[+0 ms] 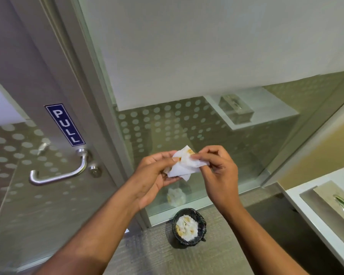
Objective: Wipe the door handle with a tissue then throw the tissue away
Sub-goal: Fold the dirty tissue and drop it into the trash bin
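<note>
Pinching from both sides, the fingers of the left hand (155,171) and right hand (216,171) close on a crumpled white tissue (184,167), held between them in mid-air. Left thumb and forefinger clamp its left edge while the palm cups underneath; right thumb and forefinger nip its upper right corner, the other right fingers curled loosely. This tissue is soft, thin and creased into folds, with yellowish-brown stains near its top edge.

Left of the hands, well apart from them, a brushed-metal door handle (56,173) curves out of a round rosette and runs leftward as a smooth rounded lever. A small round lock cylinder (95,171) sits just beside it on the grey door frame (48,76), and a blue PULL sign (65,125) with white letters is stuck above. Frosted dots pattern the glass panel (167,126) behind the hands.

Below the hands, on a ribbed grey carpet floor (147,255), stands a small round bin (189,227) lined with a dark bag and filled with crumpled white stained tissues. Open floor lies around it, with its far side near the bottom edge of the glass.

At the right edge, a white counter (310,211) carries a brushed-metal tissue box (334,203) with a slot in its top.
</note>
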{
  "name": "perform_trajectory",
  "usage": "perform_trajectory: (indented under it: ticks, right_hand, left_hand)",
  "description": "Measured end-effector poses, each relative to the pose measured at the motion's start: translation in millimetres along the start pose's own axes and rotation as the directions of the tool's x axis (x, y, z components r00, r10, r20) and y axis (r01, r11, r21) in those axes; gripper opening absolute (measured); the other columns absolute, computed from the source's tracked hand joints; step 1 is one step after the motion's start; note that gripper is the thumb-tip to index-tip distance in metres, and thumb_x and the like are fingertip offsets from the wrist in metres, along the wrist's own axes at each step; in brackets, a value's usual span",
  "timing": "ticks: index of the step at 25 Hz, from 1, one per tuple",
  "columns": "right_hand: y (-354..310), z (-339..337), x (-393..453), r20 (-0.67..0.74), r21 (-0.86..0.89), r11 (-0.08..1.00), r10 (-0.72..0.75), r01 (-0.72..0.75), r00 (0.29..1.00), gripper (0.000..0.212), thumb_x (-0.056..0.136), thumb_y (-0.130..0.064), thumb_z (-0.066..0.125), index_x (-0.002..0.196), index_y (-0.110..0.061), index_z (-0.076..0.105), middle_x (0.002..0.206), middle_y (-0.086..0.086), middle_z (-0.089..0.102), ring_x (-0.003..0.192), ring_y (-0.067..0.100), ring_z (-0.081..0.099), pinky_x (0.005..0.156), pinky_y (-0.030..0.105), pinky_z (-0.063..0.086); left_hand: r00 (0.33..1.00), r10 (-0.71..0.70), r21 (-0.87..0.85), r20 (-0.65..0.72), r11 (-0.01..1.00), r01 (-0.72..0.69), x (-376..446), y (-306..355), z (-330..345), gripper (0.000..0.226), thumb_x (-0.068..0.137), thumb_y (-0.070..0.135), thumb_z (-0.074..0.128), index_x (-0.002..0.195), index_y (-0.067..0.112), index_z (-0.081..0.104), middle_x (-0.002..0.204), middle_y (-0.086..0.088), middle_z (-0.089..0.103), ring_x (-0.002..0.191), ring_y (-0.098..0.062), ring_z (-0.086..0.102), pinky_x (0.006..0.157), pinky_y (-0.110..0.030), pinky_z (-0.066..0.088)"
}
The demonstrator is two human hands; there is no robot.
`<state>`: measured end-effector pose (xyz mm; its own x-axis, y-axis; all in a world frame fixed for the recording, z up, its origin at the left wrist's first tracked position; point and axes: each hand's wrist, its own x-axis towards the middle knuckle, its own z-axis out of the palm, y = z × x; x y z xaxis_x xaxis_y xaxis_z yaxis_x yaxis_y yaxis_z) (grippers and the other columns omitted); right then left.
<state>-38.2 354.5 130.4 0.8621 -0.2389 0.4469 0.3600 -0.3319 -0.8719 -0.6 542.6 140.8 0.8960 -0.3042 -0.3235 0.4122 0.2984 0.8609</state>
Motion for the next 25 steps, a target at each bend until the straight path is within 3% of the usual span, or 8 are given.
perform_trajectory:
  ticks: [3,5,8,11,13,17,22,25]
  right_hand:
    - [6,-12,-5,0.048,0.003,0.998,0.055,-0.055,0.997,0.041,0.085,0.018,0.062,0.097,-0.017,0.083,0.105,-0.002,0.074,0.1,0.016,0.072,0.083,0.023,0.057]
    - [10,-24,-5,0.068,0.047,0.991,0.122,-0.126,0.99,0.041,0.091,0.011,0.059,0.101,-0.022,0.082,0.109,-0.008,0.078,0.105,0.012,0.073,0.088,0.027,0.059]
    - [13,-38,-6,0.164,0.13,0.972,0.175,-0.198,0.971,0.028,0.097,-0.011,0.06,0.111,-0.027,0.079,0.109,-0.008,0.081,0.105,0.016,0.076,0.088,0.026,0.06]
    - [15,-44,-7,0.19,0.148,0.959,0.212,-0.241,0.959,0.011,0.095,-0.028,0.07,0.105,-0.033,0.068,0.101,-0.008,0.079,0.097,0.015,0.076,0.081,0.024,0.06]
    - [19,-48,-4,0.182,0.109,0.964,0.221,-0.243,0.958,0.012,0.094,-0.027,0.073,0.099,-0.034,0.065,0.098,-0.008,0.077,0.092,0.014,0.077,0.078,0.027,0.062]
    - [30,-61,8,0.124,-0.061,0.989,0.142,-0.135,0.982,0.03,0.092,-0.003,0.069,0.09,-0.033,0.071,0.096,-0.009,0.074,0.09,0.016,0.074,0.075,0.034,0.062]
    - [36,-69,26,0.048,-0.087,0.984,0.158,-0.154,0.986,0.025,0.09,-0.003,0.073,0.085,-0.028,0.076,0.089,-0.011,0.073,0.084,0.013,0.071,0.069,0.016,0.051]
    - [38,-72,33,0.06,-0.03,0.973,0.232,-0.23,0.971,0.023,0.091,-0.005,0.073,0.089,-0.028,0.078,0.084,-0.009,0.077,0.08,0.011,0.073,0.069,0.018,0.053]
  left_hand:
    - [0.989,-0.013,-0.181,0.151,0.983,0.04,3,-5,17,0.042,0.104,-0.003,0.044,0.126,0.0,0.079,0.127,-0.024,0.079,0.106,-0.029,0.082,0.083,-0.038,0.07]
    - [0.99,0.011,-0.174,0.142,0.985,0.014,7,-12,29,0.048,0.103,-0.011,0.041,0.122,0.004,0.082,0.126,-0.021,0.08,0.106,-0.027,0.082,0.082,-0.035,0.069]
    - [0.997,0.073,0.001,0.02,0.997,-0.073,14,-25,49,0.042,0.102,-0.007,0.062,0.1,0.023,0.091,0.109,-0.005,0.087,0.092,-0.014,0.083,0.076,-0.025,0.068]
    - [0.992,0.106,0.04,-0.072,0.994,-0.104,22,-40,64,0.022,0.091,0.005,0.078,0.093,0.023,0.091,0.106,-0.003,0.088,0.09,-0.012,0.084,0.075,-0.021,0.066]
    - [0.984,0.119,0.009,-0.133,0.993,-0.119,26,-47,69,0.016,0.079,0.012,0.085,0.093,0.017,0.089,0.105,-0.005,0.088,0.091,-0.015,0.084,0.074,-0.022,0.066]
    - [0.976,0.075,0.011,-0.204,0.997,-0.074,36,-52,76,0.017,0.088,0.0,0.083,0.099,0.013,0.086,0.105,-0.006,0.088,0.087,-0.013,0.085,0.068,-0.018,0.064]
    - [0.999,0.01,-0.045,-0.036,0.999,-0.012,40,-47,86,0.023,0.072,0.009,0.087,0.095,0.011,0.09,0.111,-0.016,0.086,0.095,-0.021,0.085,0.074,-0.022,0.067]
    - [0.999,0.017,0.008,0.04,1.0,-0.017,42,-43,90,0.033,0.064,0.012,0.093,0.096,0.019,0.091,0.106,-0.013,0.087,0.092,-0.019,0.085,0.075,-0.021,0.066]
